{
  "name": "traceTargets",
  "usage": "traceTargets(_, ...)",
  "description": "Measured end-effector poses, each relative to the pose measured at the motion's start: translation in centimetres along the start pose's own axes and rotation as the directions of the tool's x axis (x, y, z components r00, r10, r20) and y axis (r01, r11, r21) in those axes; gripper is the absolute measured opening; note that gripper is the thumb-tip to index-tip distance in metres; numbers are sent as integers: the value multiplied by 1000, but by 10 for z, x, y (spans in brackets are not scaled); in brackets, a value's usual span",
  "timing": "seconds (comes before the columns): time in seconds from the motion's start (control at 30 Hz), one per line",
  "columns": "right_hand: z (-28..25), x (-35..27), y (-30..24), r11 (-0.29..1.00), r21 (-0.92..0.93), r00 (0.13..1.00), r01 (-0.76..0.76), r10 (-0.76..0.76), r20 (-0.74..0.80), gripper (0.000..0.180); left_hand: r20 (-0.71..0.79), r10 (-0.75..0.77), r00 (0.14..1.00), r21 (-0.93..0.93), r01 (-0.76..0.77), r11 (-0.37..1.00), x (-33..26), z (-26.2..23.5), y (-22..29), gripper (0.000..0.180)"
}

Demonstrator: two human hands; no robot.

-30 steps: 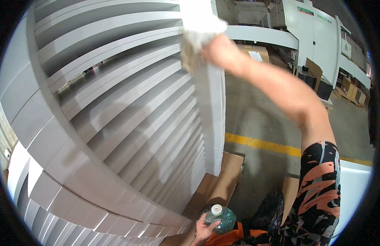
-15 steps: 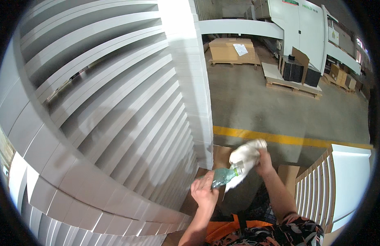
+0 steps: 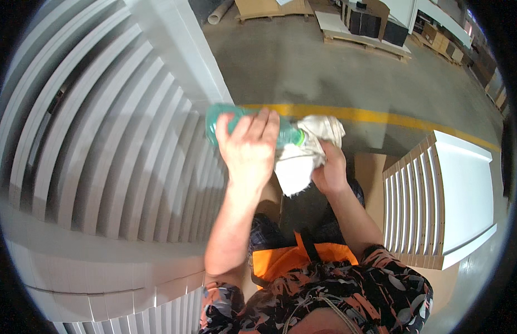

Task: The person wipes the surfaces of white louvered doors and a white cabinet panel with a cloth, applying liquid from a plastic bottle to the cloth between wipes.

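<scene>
A translucent green plastic bottle (image 3: pixel 289 135) lies nearly sideways in front of me, its neck pointing right. My left hand (image 3: pixel 247 149) wraps over the bottle's body from above, fingers closed. At the neck, a bright green ring shows, and the mouth meets a crumpled off-white cloth (image 3: pixel 296 170). My right hand (image 3: pixel 332 171) grips this cloth from the right side, with part of it hanging down below. Folds of cloth hide the bottle's mouth.
A tall stack of white slatted panels (image 3: pixel 116 150) rises close on my left. At the right stands a lower stack of white panels (image 3: pixel 464 189). Beyond a yellow floor line (image 3: pixel 370 115), a pallet (image 3: pixel 364 42) carries black blocks. Orange fabric (image 3: pixel 269 263) lies at my waist.
The view has tilted downward. My left hand has shifted its hold over the bottle, which is higher in the picture. The cloth has come against the bottle's neck and mouth.
</scene>
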State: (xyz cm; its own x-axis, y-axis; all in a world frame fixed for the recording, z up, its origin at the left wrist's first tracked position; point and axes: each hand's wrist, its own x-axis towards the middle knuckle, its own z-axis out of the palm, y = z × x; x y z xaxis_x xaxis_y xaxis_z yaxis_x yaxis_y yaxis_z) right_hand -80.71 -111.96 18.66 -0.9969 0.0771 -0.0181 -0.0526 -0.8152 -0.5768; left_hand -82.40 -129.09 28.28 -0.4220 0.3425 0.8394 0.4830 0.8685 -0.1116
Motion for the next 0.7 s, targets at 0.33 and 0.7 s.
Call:
traceTargets(0.33, 10, 5, -10, 995, 59, 978, -81, 68, 198, 40, -3, 174, 985, 80, -173, 982, 54, -10, 9, 4)
traceTargets(0.7, -6, 15, -16, 981, 71, 945, -183, 156, 288, 43, 69, -231, 970, -67, 236, 969, -3, 4, -14, 37)
